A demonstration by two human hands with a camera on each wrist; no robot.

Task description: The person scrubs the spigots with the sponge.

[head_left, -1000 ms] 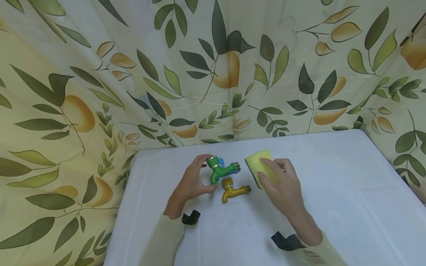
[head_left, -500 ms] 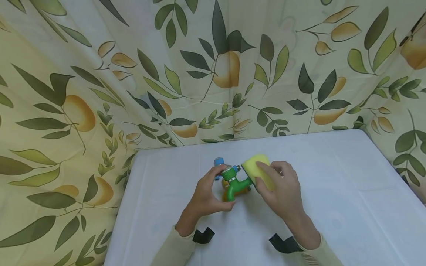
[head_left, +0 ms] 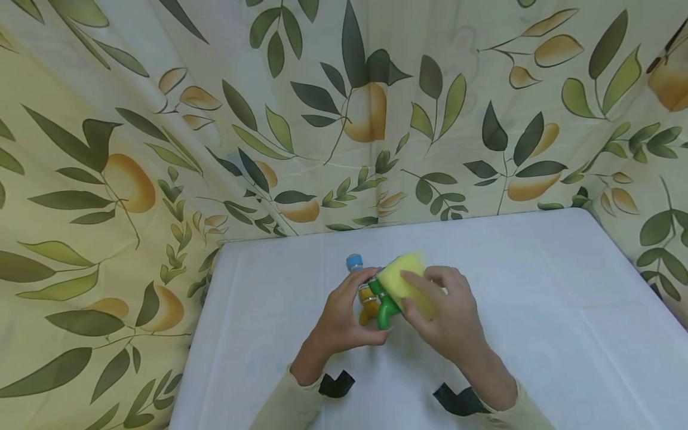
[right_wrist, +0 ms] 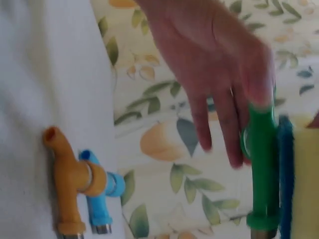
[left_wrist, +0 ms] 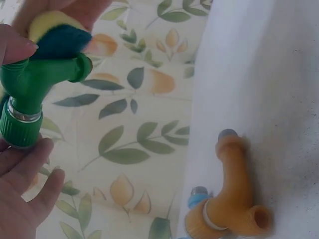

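My left hand (head_left: 344, 322) grips a green tap (head_left: 386, 312) between thumb and fingertips, its ribbed cap at the fingers and its spout near the thumb. A yellow sponge (head_left: 404, 278) is pinched in my right hand (head_left: 454, 319). The sponge's dark scouring side (left_wrist: 65, 42) lies against the body of the green tap in the left wrist view. Beneath the held tap, a mustard-yellow tap (right_wrist: 70, 184) lies on the table, partly hidden by my left hand in the head view. Just beyond it lies a blue tap (head_left: 354, 261), mostly covered there too.
A white cloth covers the table (head_left: 548, 310), whose far edge meets a curtain (head_left: 322, 119) printed with leaves and fruit. Black straps (head_left: 337, 384) show at both wrists, below light sleeves.
My left hand has carried the green tap right and nearer, over the mustard-yellow one. The sponge has shifted left onto the green tap and now covers much of it.
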